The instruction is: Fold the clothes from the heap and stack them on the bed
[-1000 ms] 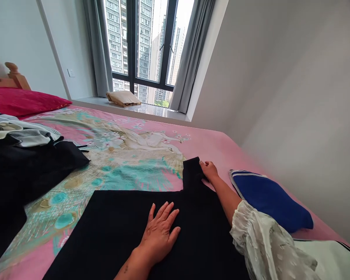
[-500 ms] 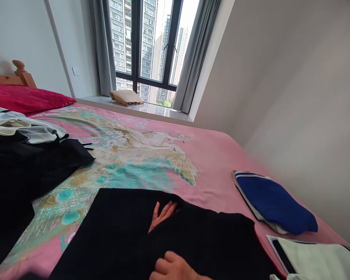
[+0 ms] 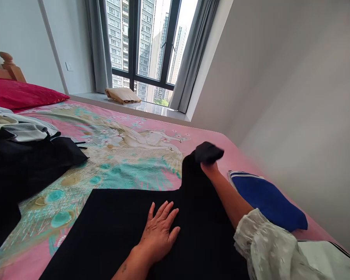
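Head view, black garment (image 3: pixel 119 225), beneath left hand (image 3: pixel 159 231)

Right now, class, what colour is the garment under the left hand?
Black; the garment shows best in the head view.

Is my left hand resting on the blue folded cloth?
No, the left hand lies spread on the black garment, away from the blue cloth.

R sleeve (image 3: pixel 277 247) is off-wht, puffy, tufted, w/ gathered cuff (image 3: pixel 245 225).
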`<state>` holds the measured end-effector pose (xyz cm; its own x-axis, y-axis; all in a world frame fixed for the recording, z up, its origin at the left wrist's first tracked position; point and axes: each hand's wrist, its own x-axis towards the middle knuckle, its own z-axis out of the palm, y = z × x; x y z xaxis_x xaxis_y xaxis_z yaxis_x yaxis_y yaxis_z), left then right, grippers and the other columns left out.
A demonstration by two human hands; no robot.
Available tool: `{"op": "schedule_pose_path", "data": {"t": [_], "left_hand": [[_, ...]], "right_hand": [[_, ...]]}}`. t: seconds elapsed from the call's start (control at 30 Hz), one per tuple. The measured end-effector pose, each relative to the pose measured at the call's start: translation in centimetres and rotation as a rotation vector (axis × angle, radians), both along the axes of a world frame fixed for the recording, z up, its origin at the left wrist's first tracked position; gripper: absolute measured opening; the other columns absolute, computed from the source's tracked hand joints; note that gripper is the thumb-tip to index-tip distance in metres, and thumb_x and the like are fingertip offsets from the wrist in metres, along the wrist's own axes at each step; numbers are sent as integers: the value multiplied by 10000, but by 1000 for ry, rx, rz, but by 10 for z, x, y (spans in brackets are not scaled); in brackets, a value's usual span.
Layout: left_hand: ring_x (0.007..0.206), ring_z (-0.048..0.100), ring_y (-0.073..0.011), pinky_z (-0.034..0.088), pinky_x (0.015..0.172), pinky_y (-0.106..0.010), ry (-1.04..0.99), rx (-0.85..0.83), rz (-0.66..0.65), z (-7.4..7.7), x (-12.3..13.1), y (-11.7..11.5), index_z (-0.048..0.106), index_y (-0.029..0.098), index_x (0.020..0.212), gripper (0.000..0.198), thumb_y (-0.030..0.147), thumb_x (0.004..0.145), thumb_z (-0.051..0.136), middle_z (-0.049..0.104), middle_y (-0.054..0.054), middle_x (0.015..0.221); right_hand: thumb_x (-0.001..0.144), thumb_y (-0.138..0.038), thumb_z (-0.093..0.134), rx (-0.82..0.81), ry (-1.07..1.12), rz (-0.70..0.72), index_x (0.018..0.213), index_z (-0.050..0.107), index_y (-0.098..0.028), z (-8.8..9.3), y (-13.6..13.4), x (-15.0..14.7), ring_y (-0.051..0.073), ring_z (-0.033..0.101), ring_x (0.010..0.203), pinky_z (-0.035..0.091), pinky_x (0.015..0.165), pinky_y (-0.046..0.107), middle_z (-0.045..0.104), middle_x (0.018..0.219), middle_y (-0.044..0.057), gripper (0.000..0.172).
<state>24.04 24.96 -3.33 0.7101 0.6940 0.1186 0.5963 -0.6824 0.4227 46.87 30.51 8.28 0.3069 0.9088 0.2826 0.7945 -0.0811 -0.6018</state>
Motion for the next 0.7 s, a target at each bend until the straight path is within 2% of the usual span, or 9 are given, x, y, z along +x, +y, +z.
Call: {"op": "schedule_pose_path", "data": {"t": [0.1,0.2,0.27,0.33,0.4,0.47,0.53,0.6,0.7], "left_hand": [[1397,240,-238,59,1139,-590,-16,-21,-22,-1,-1,3,361,333,1395,507,490,913,345,314,-5,1506],[1404,221,-219,36,1142,-577,-12,-28,-22,-4,0,5,351,337,1398,507,491,915,333,303,2,1511],[1407,214,-214,35,1143,-571,-6,-28,-17,-4,1,4,357,334,1396,507,491,915,329,294,2,1514],[1407,212,-212,34,1142,-571,3,-29,-13,-4,1,4,363,331,1394,508,495,914,326,292,1,1514],[1407,213,-209,32,1142,-570,12,-31,-11,-3,1,4,359,331,1396,513,501,913,322,299,0,1512],[1406,217,-204,28,1144,-566,15,-28,-12,-3,2,4,354,332,1398,515,504,913,320,301,1,1511],[1407,214,-202,25,1145,-564,14,-24,-11,-3,2,5,353,336,1397,515,506,913,321,298,2,1513],[1408,209,-204,23,1143,-569,12,-25,-10,-3,2,5,354,340,1396,514,510,912,322,298,3,1513],[1409,207,-210,30,1143,-573,13,-37,-15,-1,2,4,356,337,1396,514,509,913,320,296,3,1514]], "right_hand": [[913,-368,348,-40,-10,-209,1287,445,-31,-13,3,57,210,503,1195,376,1024,353,502,1311,172,513],[849,-433,470,-140,-10,-255,1363,373,-55,-41,-33,89,292,349,1327,264,1098,435,391,1413,201,645],[805,-527,507,-248,26,-244,1288,479,-64,-59,-64,99,332,436,1259,319,1058,472,492,1325,214,670],[791,-576,499,-346,113,-168,1222,548,-100,-73,-91,103,307,549,1145,419,977,438,595,1205,180,644],[803,-562,499,-405,220,-5,1248,530,-168,-81,-109,103,244,590,1090,470,913,359,628,1170,112,595],[810,-499,529,-454,192,62,1223,543,-227,-85,-118,103,206,613,1033,484,863,313,655,1118,56,495],[799,-392,563,-492,24,-59,1062,631,-206,-85,-116,106,226,637,937,483,824,338,689,972,61,329],[766,-264,576,-480,-137,-242,923,657,-145,-80,-102,110,272,627,922,457,829,394,680,919,120,213],[766,-177,525,-358,-210,-338,984,623,-124,-64,-58,111,280,583,1022,412,882,394,637,1051,166,245]]}}
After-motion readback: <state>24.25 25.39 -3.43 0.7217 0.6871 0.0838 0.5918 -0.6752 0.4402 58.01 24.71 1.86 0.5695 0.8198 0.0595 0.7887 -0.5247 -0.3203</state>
